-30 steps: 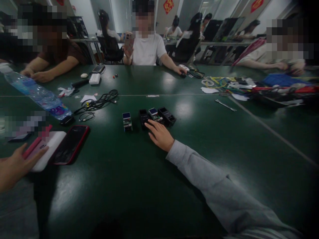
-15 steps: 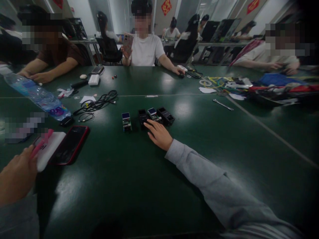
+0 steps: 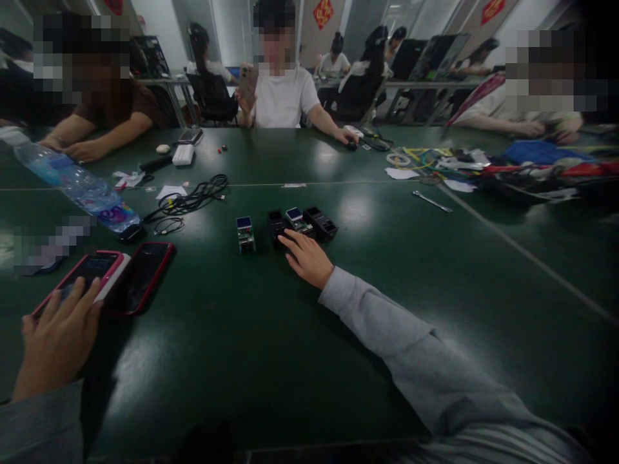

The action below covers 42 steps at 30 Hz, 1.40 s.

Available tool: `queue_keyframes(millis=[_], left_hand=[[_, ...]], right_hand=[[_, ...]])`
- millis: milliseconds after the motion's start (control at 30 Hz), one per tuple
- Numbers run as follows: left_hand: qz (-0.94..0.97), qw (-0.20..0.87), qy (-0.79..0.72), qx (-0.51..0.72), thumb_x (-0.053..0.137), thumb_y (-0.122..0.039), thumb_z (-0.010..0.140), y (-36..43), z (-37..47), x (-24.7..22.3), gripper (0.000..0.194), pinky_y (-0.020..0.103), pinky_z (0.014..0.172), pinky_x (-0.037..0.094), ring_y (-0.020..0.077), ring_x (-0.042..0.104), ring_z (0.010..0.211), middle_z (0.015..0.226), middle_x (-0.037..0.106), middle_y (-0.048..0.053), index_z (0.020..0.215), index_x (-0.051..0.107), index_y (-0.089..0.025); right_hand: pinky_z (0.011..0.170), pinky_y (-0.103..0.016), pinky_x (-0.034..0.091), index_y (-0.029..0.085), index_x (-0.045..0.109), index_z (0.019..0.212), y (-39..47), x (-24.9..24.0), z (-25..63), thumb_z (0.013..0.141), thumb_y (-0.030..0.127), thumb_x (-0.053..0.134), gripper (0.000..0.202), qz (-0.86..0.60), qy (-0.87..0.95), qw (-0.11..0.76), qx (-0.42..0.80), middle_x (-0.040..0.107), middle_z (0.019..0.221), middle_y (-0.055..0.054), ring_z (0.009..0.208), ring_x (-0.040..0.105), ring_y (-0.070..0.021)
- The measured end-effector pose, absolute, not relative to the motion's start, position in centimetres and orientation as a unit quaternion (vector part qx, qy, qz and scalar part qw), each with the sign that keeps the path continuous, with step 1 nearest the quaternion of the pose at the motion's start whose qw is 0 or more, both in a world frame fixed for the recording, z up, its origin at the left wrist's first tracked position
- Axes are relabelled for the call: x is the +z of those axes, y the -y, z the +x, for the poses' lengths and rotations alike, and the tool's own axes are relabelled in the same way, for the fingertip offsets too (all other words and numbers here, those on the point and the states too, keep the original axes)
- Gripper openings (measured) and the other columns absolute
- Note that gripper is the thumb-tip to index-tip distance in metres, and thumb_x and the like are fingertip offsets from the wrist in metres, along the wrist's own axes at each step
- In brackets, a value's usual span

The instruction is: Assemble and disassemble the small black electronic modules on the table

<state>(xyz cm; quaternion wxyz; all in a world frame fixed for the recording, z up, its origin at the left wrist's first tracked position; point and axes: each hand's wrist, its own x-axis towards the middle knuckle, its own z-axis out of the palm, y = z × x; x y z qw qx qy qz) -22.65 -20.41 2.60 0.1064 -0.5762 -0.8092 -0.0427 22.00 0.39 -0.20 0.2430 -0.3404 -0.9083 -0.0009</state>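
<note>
My left hand (image 3: 65, 328) lies with fingers spread on a pink-edged phone (image 3: 89, 270), which rests on a white object (image 3: 113, 278) at the left. Beside it is a red-edged phone (image 3: 147, 274). My right hand (image 3: 309, 258) has its fingers apart, with the fingertips at a black casing (image 3: 276, 225) and over the near edge of a small circuit board with a screen (image 3: 296, 218). A second black casing (image 3: 321, 223) is just right of that board. Another board with a screen (image 3: 245, 233) stands apart to the left.
A plastic bottle (image 3: 80, 187) lies at the left near black cables (image 3: 198, 193). A wrench (image 3: 432, 202) and a pile of cables (image 3: 464, 161) are at the right. Across the green table (image 3: 271, 361), a person (image 3: 283, 96) holds a phone.
My left hand has moved right and opened out flat over the pink-edged phone, which was tilted up and now lies screen up. My right hand has hardly moved.
</note>
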Motion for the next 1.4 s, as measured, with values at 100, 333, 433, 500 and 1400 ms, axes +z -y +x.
queue_keyframes(millis=[100,333,433,500,1400], left_hand=[[-0.616,0.165,0.765,-0.09,0.027,-0.041,0.104,18.5,-19.6,3.3,0.055,0.072,0.117,0.006,0.0393,0.009,0.155,0.167,0.021,0.01,0.156,0.03,-0.023],[-0.787,0.104,0.585,-0.167,0.039,-0.044,0.101,8.8,-5.2,4.0,0.06,0.064,0.121,0.021,0.0342,0.024,0.153,0.162,0.037,0.008,0.157,0.03,-0.025],[-0.806,0.088,0.548,-0.204,0.043,-0.045,0.1,5.1,0.2,2.6,0.061,0.066,0.121,0.02,0.0364,0.021,0.153,0.163,0.033,0.01,0.156,0.033,-0.022],[-0.799,0.083,0.548,-0.233,0.046,-0.044,0.099,3.3,2.2,1.7,0.061,0.066,0.12,0.021,0.0374,0.021,0.153,0.163,0.033,0.01,0.155,0.034,-0.022],[-0.768,0.014,0.559,-0.313,0.063,-0.029,0.092,1.1,0.6,-0.4,0.031,0.065,0.114,0.035,0.0357,0.035,0.146,0.14,0.061,0.009,0.121,0.062,-0.021]], right_hand=[[0.108,-0.052,0.047,0.014,0.043,0.147,-0.4,-0.2,21.9,0.097,0.018,0.047,0.05,-0.341,0.908,0.242,-0.001,0.044,0.15,-0.017,0.134,0.047,-0.0301],[0.106,-0.047,0.047,0.011,0.047,0.144,-0.4,-0.3,22.1,0.097,0.019,0.047,0.048,-0.351,0.895,0.275,-0.03,0.046,0.147,-0.018,0.131,0.048,-0.0299],[0.108,-0.046,0.044,0.013,0.051,0.14,-0.2,-0.2,22.3,0.096,0.018,0.045,0.044,-0.384,0.868,0.309,-0.059,0.048,0.145,-0.017,0.133,0.046,-0.0288],[0.111,-0.047,0.04,0.015,0.053,0.137,-0.2,-0.3,22.4,0.095,0.017,0.045,0.043,-0.423,0.842,0.326,-0.073,0.048,0.145,-0.015,0.136,0.042,-0.0284],[0.11,-0.05,0.041,0.013,0.053,0.135,-1.2,-0.9,22.6,0.096,0.018,0.049,0.04,-0.441,0.845,0.3,-0.036,0.055,0.142,-0.013,0.137,0.044,-0.0291]])
